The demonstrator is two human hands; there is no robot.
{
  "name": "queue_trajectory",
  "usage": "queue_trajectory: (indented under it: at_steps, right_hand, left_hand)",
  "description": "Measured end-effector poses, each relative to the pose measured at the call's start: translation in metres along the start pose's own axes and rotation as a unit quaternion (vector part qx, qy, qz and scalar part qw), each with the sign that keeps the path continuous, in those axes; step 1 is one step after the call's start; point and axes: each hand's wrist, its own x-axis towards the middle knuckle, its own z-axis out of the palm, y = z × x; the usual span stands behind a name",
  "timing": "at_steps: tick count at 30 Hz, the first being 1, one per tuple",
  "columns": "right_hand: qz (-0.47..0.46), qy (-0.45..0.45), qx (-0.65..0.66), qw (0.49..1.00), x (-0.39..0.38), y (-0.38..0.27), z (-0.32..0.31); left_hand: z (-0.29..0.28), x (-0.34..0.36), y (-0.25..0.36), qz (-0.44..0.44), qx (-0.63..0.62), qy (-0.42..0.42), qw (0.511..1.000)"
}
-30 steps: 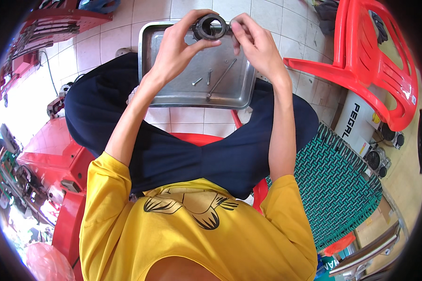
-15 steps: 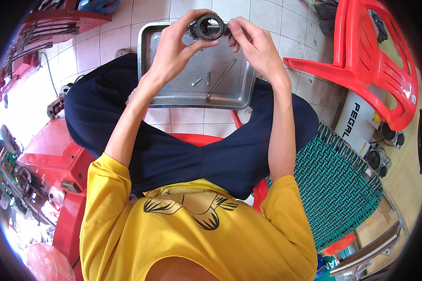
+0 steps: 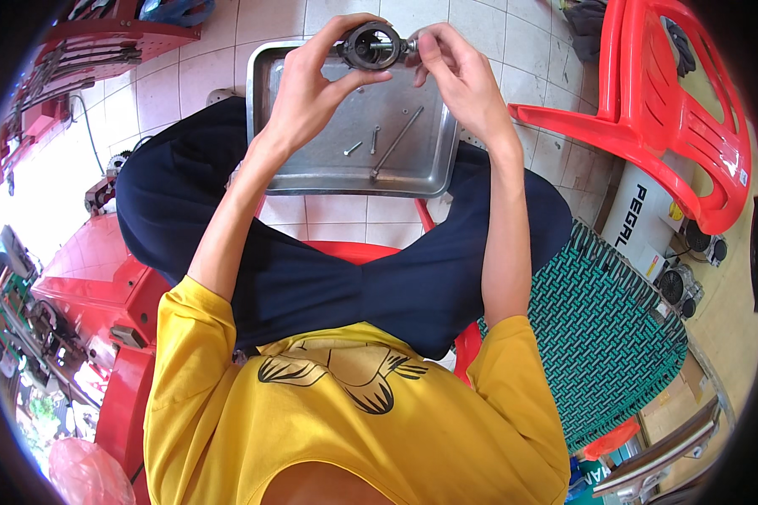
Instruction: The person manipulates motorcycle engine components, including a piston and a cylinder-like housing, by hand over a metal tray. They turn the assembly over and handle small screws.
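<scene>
My left hand grips a dark ring-shaped metal part, fingers over its top and thumb under it. A silver bolt shows across the ring's opening and sticks out of its right side. The thumb and fingers of my right hand are closed at that outer end, slightly blurred. Below both hands is a metal tray. In it lie a long thin bolt, two short bolts, one upright in view and one slanted, and a small nut.
A red plastic chair stands at the right, beside a white cylinder. Nearer me is a green woven seat. Red metal cabinets and a red rack line the left. White floor tiles surround the tray.
My right hand's fingers have shifted slightly at the bolt's end, showing more of its silver tip. The ring part has tilted a little; the left hand keeps its hold.
</scene>
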Motion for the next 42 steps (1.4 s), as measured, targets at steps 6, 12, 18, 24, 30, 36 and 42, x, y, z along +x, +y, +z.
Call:
queue_trajectory:
  at_steps: [6, 12, 18, 24, 30, 36, 42]
  right_hand:
    - [-0.062, 0.015, -0.004, 0.998, 0.001, -0.008, -0.005]
    - [-0.051, 0.004, -0.037, 0.998, 0.004, 0.004, -0.001]
    - [-0.05, 0.081, 0.014, 0.995, 0.004, -0.002, -0.003]
    - [-0.113, 0.046, -0.054, 0.991, 0.001, -0.003, -0.007]
    - [-0.051, 0.032, -0.018, 0.998, 0.005, 0.009, -0.004]
    - [-0.056, 0.059, -0.004, 0.997, 0.004, 0.003, -0.001]
    - [0.037, -0.036, -0.112, 0.992, 0.005, -0.007, -0.01]
  left_hand:
    - [-0.001, 0.001, -0.002, 0.011, 0.008, 0.015, 1.0]
    - [-0.001, 0.002, 0.002, 0.031, 0.018, 0.018, 0.999]
    - [0.0, 0.002, 0.001, 0.02, 0.015, 0.014, 1.0]
    - [0.0, 0.001, 0.0, 0.008, 0.014, 0.005, 1.0]
    - [0.001, 0.0, -0.002, 0.011, 0.01, 0.006, 1.0]
    - [0.0, 0.0, -0.003, 0.006, 0.006, 0.005, 1.0]
    - [0.002, 0.0, -0.003, 0.03, 0.018, 0.014, 0.999]
